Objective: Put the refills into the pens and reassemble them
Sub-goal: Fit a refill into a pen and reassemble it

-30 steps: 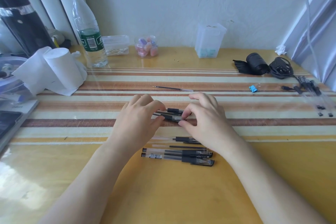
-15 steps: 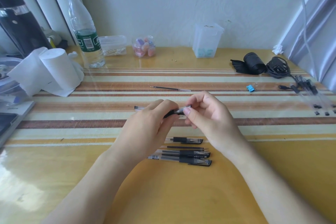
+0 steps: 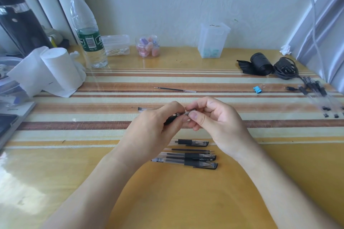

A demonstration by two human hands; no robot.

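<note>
Both hands meet above the striped table (image 3: 260,182): left hand (image 3: 149,132) wraps the pen (image 3: 172,119), hiding most of its barrel, while right hand (image 3: 217,122) pinches its tip end. Beyond the pen lies a loose refill (image 3: 175,89); nearer than it, more pens (image 3: 193,161), partly covered by the left wrist.

table (image 3: 167,201): glossy, smooth wood
pens (image 3: 193,161): clear plastic, black matt grips
bottle (image 3: 87,29): clear plastic
roll (image 3: 59,69): white matt paper
</note>
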